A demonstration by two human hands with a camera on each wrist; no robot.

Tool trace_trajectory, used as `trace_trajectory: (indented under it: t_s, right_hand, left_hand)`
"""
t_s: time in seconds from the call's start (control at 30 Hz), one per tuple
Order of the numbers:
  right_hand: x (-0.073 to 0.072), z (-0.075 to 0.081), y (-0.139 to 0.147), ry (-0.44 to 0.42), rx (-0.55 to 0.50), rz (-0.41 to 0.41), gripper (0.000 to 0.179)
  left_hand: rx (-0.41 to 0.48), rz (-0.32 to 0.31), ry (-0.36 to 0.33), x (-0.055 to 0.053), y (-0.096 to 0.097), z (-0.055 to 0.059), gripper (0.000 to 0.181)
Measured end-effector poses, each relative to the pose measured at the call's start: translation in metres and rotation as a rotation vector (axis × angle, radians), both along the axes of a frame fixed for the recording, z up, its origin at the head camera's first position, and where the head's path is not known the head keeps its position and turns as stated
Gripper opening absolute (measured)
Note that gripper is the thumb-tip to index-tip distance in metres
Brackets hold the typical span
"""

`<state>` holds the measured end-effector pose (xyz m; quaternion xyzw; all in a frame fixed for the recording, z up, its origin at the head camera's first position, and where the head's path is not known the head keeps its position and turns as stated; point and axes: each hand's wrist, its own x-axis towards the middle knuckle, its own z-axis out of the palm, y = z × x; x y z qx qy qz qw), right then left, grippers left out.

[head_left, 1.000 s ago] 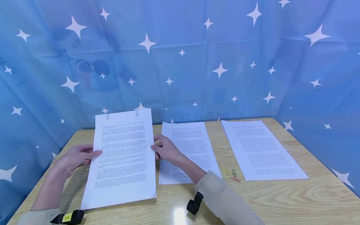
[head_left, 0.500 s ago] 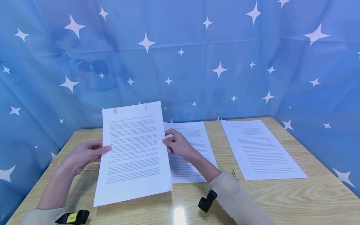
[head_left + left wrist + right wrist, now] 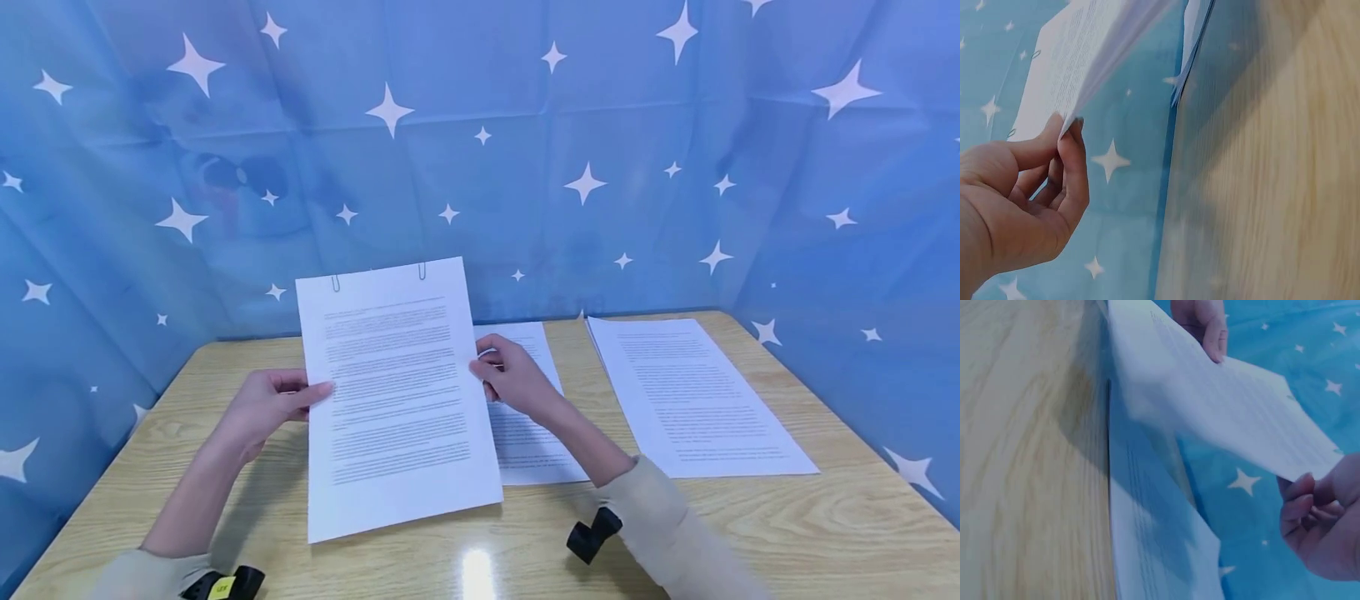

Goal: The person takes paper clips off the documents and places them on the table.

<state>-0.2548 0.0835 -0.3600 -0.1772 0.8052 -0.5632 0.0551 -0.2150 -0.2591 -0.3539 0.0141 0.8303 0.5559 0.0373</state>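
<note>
A printed stack of paper (image 3: 393, 400) is held up above the table, tilted, with two paper clips (image 3: 422, 271) along its top edge. My left hand (image 3: 273, 408) pinches its left edge, thumb on the printed face and fingers behind. On the opposite edge, my right hand (image 3: 517, 379) pinches the sheets between thumb and curled fingers. The left wrist view shows the left thumb and fingertips closed on the paper's edge (image 3: 1071, 119). In the right wrist view both hands grip opposite sides of the raised paper (image 3: 1210, 406).
Behind the right hand, a second printed stack (image 3: 532, 450) lies on the wooden table (image 3: 555, 550), partly covered by the held one. A third printed stack (image 3: 697, 400) lies farther right. A blue curtain with white stars (image 3: 480, 183) hangs beyond the table's back edge.
Both hands have lifted the clipped stack and carried it to the right, so it now overlaps the middle stack in view. The right forearm now hides the loose coloured paper clips.
</note>
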Motion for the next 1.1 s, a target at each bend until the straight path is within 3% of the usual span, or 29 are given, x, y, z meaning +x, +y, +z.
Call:
trace_trajectory:
  t_s: [0.3,0.53,0.87,1.1]
  right_hand:
    - [0.006,0.006,0.035,0.062,0.04,-0.02,0.017]
    - [0.009,0.006,0.063,0.179,0.107,-0.06,0.019]
    - [0.009,0.006,0.089,0.145,0.109,-0.057,0.021]
    - [0.008,0.009,0.097,0.174,0.082,-0.055,0.029]
  left_hand:
    - [0.048,0.012,0.083,0.003,0.04,0.006,0.033]
    - [0.076,0.034,0.121,0.001,0.067,0.006,0.027]
    - [0.063,0.074,0.099,-0.008,0.092,0.0,0.021]
    - [0.048,0.079,0.12,-0.007,0.103,-0.002,0.019]
